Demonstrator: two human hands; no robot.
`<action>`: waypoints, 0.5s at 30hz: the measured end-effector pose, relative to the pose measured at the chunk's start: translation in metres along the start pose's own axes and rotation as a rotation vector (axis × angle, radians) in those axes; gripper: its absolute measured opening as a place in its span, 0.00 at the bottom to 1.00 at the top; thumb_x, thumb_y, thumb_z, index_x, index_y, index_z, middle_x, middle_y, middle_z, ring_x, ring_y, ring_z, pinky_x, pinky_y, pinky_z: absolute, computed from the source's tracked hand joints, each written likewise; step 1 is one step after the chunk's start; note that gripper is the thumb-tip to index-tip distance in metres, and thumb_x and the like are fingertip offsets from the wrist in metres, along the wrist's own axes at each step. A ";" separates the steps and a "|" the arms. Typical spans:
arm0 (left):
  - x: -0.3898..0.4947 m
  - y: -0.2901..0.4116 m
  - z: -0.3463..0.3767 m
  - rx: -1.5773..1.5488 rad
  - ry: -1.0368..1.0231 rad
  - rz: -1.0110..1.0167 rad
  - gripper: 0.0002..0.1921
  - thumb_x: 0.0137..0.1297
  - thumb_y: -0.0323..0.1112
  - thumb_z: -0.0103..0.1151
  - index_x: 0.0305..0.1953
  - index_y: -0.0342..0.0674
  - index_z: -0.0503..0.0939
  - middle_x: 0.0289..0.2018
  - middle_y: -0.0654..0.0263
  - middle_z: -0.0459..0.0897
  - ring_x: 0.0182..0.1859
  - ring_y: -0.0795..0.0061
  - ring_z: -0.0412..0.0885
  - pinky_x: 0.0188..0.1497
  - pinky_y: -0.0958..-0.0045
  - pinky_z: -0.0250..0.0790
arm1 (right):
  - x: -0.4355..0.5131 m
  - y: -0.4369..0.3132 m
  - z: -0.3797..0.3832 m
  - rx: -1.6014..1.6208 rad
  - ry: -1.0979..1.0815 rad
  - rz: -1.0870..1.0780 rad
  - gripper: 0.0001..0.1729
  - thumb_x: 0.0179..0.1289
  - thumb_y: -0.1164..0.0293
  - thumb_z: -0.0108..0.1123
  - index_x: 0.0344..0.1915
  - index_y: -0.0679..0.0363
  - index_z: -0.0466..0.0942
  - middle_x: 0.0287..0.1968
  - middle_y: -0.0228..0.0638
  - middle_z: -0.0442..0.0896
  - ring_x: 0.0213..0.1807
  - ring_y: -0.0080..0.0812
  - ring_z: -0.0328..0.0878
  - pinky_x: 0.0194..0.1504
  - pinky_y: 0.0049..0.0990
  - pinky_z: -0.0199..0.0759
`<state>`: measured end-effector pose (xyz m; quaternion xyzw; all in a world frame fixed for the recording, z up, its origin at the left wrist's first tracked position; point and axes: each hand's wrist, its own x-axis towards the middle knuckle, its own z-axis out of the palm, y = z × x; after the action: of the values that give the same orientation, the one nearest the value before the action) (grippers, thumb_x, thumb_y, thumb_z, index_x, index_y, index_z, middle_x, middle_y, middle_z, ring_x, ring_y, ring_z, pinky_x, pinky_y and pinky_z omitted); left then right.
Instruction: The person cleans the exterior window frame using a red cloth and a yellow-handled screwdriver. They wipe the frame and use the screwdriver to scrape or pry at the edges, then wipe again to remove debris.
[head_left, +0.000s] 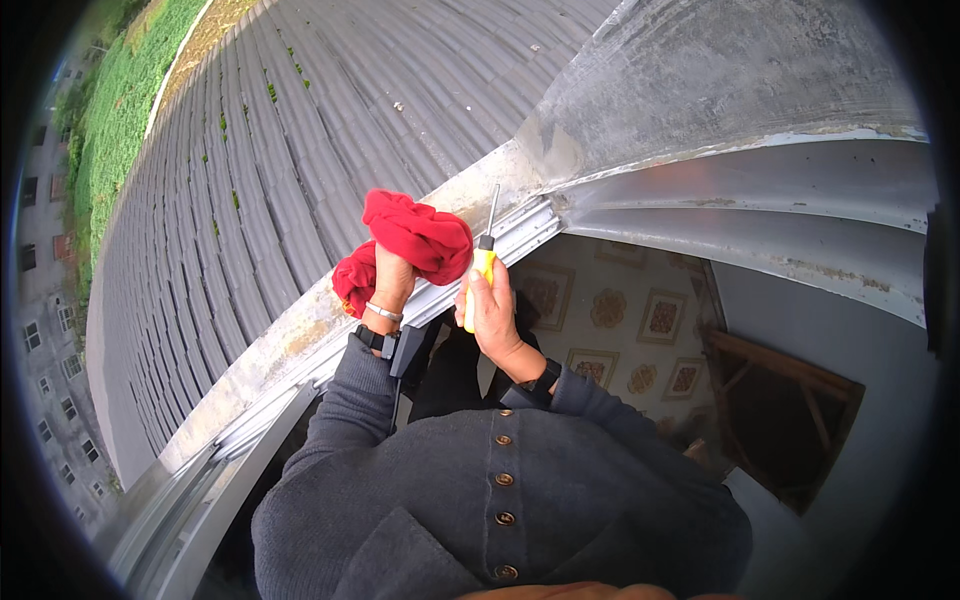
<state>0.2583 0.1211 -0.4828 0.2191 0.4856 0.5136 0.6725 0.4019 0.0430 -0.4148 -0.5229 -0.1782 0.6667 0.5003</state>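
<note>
A bunched red cloth (427, 236) is in the grip of my left hand (394, 277), above the outer sill of a window. Part of the cloth hangs down beside the wrist, and it hides most of my fingers. My right hand (496, 315) grips the yellow handle of a screwdriver (482, 262), its metal shaft pointing up and away from me. Below both hands runs the white window track (525, 229), with dirt specks along its grooves. The screwdriver tip appears over the stained sill (499, 172); whether it touches cannot be told.
Outside the sill slopes a grey tiled roof (360, 97). A rough grey wall (720, 82) and the metal window frame (750, 195) stand at the right. Inside lie a patterned floor (607, 307) and a wooden-framed dark panel (787, 405). A sliding sash (240, 465) is at lower left.
</note>
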 end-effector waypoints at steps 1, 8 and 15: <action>-0.003 0.004 0.008 0.178 0.041 0.026 0.15 0.67 0.40 0.58 0.49 0.39 0.74 0.46 0.67 0.80 0.48 0.69 0.80 0.50 0.70 0.72 | -0.010 -0.001 -0.010 0.133 -0.010 0.041 0.14 0.74 0.63 0.47 0.52 0.58 0.62 0.33 0.32 0.71 0.23 0.21 0.70 0.19 0.21 0.67; 0.005 0.009 0.103 1.440 -0.235 0.760 0.11 0.48 0.28 0.66 0.32 0.36 0.75 0.35 0.55 0.78 0.41 0.52 0.77 0.44 0.61 0.70 | -0.054 -0.030 -0.049 0.188 0.140 0.094 0.13 0.74 0.64 0.47 0.52 0.55 0.62 0.33 0.31 0.72 0.23 0.22 0.70 0.18 0.21 0.66; 0.012 -0.007 0.099 0.906 -0.361 0.168 0.11 0.63 0.35 0.59 0.43 0.35 0.81 0.34 0.49 0.82 0.39 0.50 0.80 0.44 0.60 0.72 | -0.059 -0.040 -0.054 0.198 -0.027 0.232 0.13 0.73 0.63 0.48 0.50 0.56 0.63 0.33 0.32 0.72 0.23 0.22 0.70 0.19 0.21 0.66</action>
<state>0.3489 0.1496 -0.4505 0.6131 0.5166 0.2572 0.5395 0.4654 -0.0051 -0.3741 -0.4791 -0.0565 0.7411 0.4669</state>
